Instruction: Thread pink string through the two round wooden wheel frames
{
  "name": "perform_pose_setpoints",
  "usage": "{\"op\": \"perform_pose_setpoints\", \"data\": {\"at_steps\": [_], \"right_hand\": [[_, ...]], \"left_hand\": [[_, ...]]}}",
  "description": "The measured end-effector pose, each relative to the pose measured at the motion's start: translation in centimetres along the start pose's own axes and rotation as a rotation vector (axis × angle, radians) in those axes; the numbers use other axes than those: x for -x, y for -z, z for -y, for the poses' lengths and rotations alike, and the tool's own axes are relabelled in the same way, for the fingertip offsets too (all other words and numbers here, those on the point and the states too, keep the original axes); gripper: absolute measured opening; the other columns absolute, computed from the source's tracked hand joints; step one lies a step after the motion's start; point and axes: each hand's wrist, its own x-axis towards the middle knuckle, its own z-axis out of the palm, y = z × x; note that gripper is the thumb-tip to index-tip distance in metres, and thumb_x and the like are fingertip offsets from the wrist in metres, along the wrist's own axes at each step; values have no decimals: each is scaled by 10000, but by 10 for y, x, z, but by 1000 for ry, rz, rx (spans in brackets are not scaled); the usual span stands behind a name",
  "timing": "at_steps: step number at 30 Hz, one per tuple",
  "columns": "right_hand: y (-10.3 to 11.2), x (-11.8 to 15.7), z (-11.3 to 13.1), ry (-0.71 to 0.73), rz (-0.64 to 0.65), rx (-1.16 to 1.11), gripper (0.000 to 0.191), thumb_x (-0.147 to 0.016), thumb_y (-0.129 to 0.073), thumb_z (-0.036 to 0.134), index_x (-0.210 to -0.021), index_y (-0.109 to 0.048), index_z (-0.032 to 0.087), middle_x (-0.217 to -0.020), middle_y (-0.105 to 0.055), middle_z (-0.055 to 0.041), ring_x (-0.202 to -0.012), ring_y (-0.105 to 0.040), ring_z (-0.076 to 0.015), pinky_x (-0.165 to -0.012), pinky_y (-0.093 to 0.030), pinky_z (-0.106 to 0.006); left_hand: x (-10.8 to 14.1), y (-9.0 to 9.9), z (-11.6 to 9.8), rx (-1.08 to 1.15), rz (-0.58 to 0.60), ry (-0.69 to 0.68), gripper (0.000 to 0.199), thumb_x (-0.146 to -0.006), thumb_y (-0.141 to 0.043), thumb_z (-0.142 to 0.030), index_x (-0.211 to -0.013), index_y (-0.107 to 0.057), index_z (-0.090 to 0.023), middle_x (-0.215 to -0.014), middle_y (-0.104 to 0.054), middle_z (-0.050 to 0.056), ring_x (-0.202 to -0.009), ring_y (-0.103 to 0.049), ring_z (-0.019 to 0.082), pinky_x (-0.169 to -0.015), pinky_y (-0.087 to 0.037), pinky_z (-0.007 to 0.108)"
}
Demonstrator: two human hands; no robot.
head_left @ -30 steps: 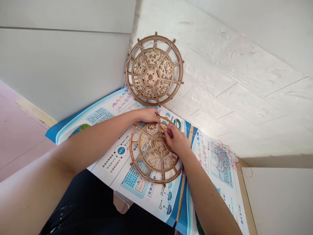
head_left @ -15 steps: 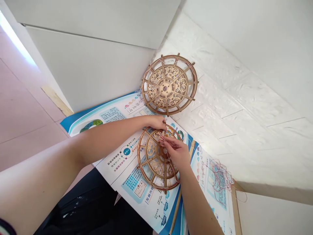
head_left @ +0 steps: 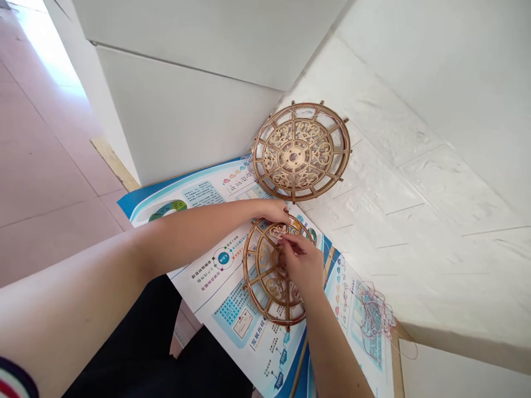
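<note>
A round openwork wooden wheel [head_left: 274, 288] with scrollwork panels and a spoked outer ring is tilted over printed sheets. At its far edge, my left hand [head_left: 274, 210] is closed on the rim; some of its fingers are hidden. My right hand [head_left: 306, 265] is over the wheel's right half, thumb and forefinger pinched together on a thin reddish-white wire [head_left: 284, 236] beside the scrollwork. The hand covers much of the hub and right side. Thin wire also runs along the wheel's outer ring.
A second, similar wooden wheel [head_left: 293, 157] leans farther back near the white brick-patterned wall [head_left: 398, 182]. A loose tangle of thin wire [head_left: 375, 315] lies to the right on a printed sheet [head_left: 342, 287]. A white panel [head_left: 186, 105] stands at the back left.
The camera view has shifted, so the scene sits farther right and slightly lower. My right hand's fingers have drawn closer together near the scrollwork. My left hand stays at the rim.
</note>
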Motion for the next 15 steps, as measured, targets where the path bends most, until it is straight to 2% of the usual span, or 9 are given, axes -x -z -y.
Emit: {"op": "perform_pose_setpoints", "data": {"at_steps": [3,6,8,9,11,13,15], "right_hand": [[1,-9,-1,-99,54,-60,263,-920,-637,392,-1071,-773,225,-951,-788,-67,-850,-761,-249,-825,-622,-420],[0,-13,4,-99,78,-97,280,-920,-652,424,-1070,-759,213,-977,-786,-78,-873,-764,-252,-849,-618,-417],[-5,-13,9,-61,76,-53,252,-931,-645,413,-1034,-766,217,-956,-785,-72,-856,-759,-245,-837,-611,-408],[-9,-12,12,-28,64,-21,233,-938,-639,396,-1019,-768,220,-949,-784,-66,-845,-754,-239,-819,-608,-400],[-20,-10,18,81,26,35,192,-946,-627,345,-988,-768,221,-963,-779,-63,-858,-742,-230,-798,-600,-383],[-32,-7,21,219,-34,76,165,-953,-614,294,-942,-758,215,-975,-769,-67,-903,-728,-227,-808,-594,-375],[-40,-4,22,322,-99,109,163,-963,-601,267,-917,-747,212,-960,-758,-69,-920,-715,-225,-821,-590,-378]], "left_hand": [[61,11,18,48,-60,-59,275,-781,-723,-357,-1031,-749,-246,-906,-729,12,-1026,-614,204,-796,-472,186],[127,24,41,105,-77,-137,305,-859,-661,-467,-1102,-752,-306,-973,-748,-7,-1112,-620,200,-854,-477,176],[150,28,48,137,-43,-175,338,-855,-669,-475,-1131,-754,-301,-986,-757,-5,-1092,-631,206,-879,-486,193],[151,28,49,142,-50,-192,350,-849,-676,-469,-1150,-752,-308,-1010,-759,-8,-1100,-629,207,-898,-486,197],[131,25,42,125,-95,-202,372,-835,-690,-434,-1191,-742,-340,-1091,-756,-27,-1157,-609,206,-946,-471,196],[89,18,29,77,-107,-152,397,-785,-728,-367,-1181,-745,-359,-1151,-744,-40,-1188,-590,203,-953,-457,189],[39,11,16,-8,-43,-56,361,-733,-757,-315,-1093,-768,-304,-1108,-747,-9,-1147,-600,214,-926,-466,205]]}}
